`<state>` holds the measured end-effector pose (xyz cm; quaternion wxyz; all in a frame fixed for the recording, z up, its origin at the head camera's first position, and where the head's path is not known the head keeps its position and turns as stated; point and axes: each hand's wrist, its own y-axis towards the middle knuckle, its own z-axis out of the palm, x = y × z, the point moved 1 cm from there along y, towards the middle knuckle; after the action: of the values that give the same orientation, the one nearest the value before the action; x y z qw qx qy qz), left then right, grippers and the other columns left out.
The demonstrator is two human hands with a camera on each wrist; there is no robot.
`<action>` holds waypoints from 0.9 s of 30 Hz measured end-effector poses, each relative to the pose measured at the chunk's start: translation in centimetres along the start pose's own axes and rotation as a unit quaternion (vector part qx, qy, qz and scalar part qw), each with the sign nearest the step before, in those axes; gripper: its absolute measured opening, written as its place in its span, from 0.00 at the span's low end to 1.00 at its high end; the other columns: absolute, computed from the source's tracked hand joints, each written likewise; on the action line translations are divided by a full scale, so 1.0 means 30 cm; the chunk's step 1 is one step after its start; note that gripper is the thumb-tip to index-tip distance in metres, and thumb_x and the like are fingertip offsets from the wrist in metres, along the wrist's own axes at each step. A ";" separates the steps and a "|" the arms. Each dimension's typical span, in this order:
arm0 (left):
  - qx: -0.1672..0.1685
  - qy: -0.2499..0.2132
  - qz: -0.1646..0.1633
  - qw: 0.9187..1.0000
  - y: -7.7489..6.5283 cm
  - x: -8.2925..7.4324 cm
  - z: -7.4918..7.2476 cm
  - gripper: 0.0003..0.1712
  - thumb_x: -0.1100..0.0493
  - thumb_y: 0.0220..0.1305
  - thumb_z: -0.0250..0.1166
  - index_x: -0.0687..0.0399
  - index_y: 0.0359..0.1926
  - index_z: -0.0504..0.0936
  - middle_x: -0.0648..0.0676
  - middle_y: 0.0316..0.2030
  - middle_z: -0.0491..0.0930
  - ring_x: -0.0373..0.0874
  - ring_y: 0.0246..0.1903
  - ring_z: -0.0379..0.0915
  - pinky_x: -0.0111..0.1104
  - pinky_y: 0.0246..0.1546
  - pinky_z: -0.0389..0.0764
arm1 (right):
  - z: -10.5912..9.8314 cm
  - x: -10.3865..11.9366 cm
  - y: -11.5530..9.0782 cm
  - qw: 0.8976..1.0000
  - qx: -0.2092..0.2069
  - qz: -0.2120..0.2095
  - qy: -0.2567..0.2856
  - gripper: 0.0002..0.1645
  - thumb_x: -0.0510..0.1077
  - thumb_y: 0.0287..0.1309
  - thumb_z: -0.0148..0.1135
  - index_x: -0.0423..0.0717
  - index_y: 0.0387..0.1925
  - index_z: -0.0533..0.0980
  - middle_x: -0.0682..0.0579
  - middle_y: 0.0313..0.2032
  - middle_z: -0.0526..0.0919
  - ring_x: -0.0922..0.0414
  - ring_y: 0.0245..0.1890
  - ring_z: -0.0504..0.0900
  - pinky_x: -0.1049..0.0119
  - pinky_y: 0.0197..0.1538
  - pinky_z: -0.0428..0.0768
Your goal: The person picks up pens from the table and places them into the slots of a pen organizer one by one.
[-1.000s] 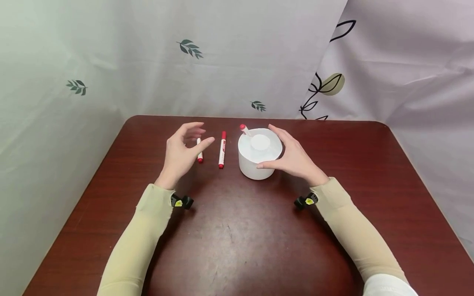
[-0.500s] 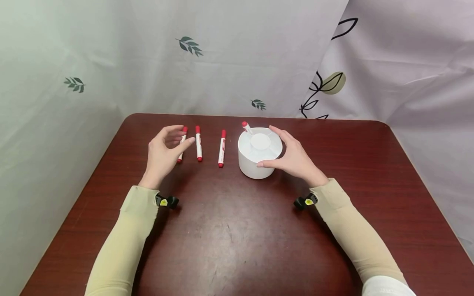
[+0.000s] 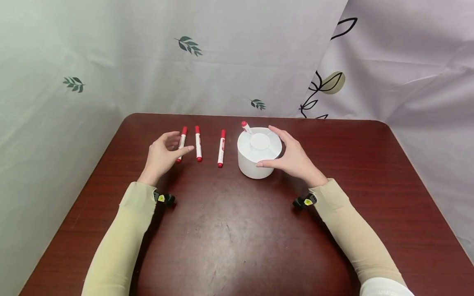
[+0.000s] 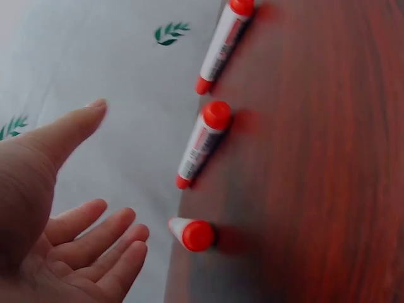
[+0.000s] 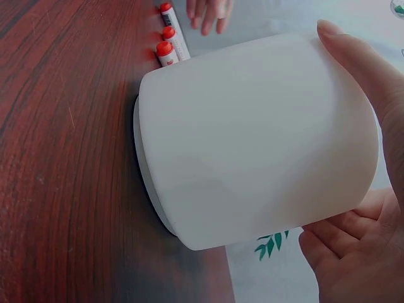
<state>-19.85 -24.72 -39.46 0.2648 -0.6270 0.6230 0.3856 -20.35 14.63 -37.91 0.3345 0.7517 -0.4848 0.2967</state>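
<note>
On the table stands a white round pen holder (image 3: 254, 167) with compartments round a raised centre. One red-capped marker (image 3: 246, 127) leans in its back left part. My right hand (image 3: 294, 158) holds the holder's right side, thumb at the front and fingers round the back. To its left lie three red and white markers: a near one (image 3: 221, 149), a middle one (image 3: 198, 144) and a far left one (image 3: 182, 142). My left hand (image 3: 160, 158) hovers by the far left marker, partly in front of it, with thumb and fingers spread apart and nothing between them.
The dark red wooden table (image 3: 229, 238) ends at a pale curtain (image 3: 222, 74) with leaf prints behind and beside it. Each wrist wears a small black camera, such as the left camera (image 3: 164, 198).
My left hand has moved left, off the middle marker to the far left one, and then dipped slightly. The right hand and the pen holder have stayed in place.
</note>
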 end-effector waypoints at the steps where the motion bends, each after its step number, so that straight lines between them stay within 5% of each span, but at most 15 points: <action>1: 0.010 0.009 -0.003 1.000 0.002 0.007 0.002 0.45 0.43 0.56 0.78 0.59 0.68 0.72 0.62 0.58 0.79 0.55 0.56 0.76 0.47 0.60 0.75 | -0.001 0.000 0.000 1.000 0.001 0.000 0.001 0.66 0.64 0.34 0.86 0.62 0.76 0.63 0.59 0.67 0.70 0.58 0.64 0.68 0.53 0.65 0.69; 14: 0.050 0.074 -0.034 0.995 0.012 0.039 0.008 0.44 0.51 0.57 0.79 0.64 0.68 0.70 0.64 0.61 0.75 0.59 0.58 0.73 0.51 0.58 0.75 | -0.003 -0.006 0.004 1.000 0.005 0.002 0.013 0.65 0.65 0.34 0.86 0.63 0.75 0.64 0.60 0.68 0.69 0.59 0.65 0.68 0.53 0.65 0.69; 27: 0.054 0.140 -0.041 0.988 0.019 0.051 0.016 0.30 0.60 0.61 0.74 0.68 0.62 0.76 0.64 0.43 0.83 0.57 0.43 0.77 0.49 0.49 0.75 | -0.002 -0.008 0.005 1.000 0.006 0.002 0.016 0.65 0.65 0.35 0.86 0.63 0.75 0.64 0.62 0.68 0.69 0.60 0.65 0.67 0.53 0.66 0.68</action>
<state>-20.60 -25.26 -40.89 0.2242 -0.6846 0.6474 0.2489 -20.59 14.75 -38.04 0.3377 0.7476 -0.4790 0.3123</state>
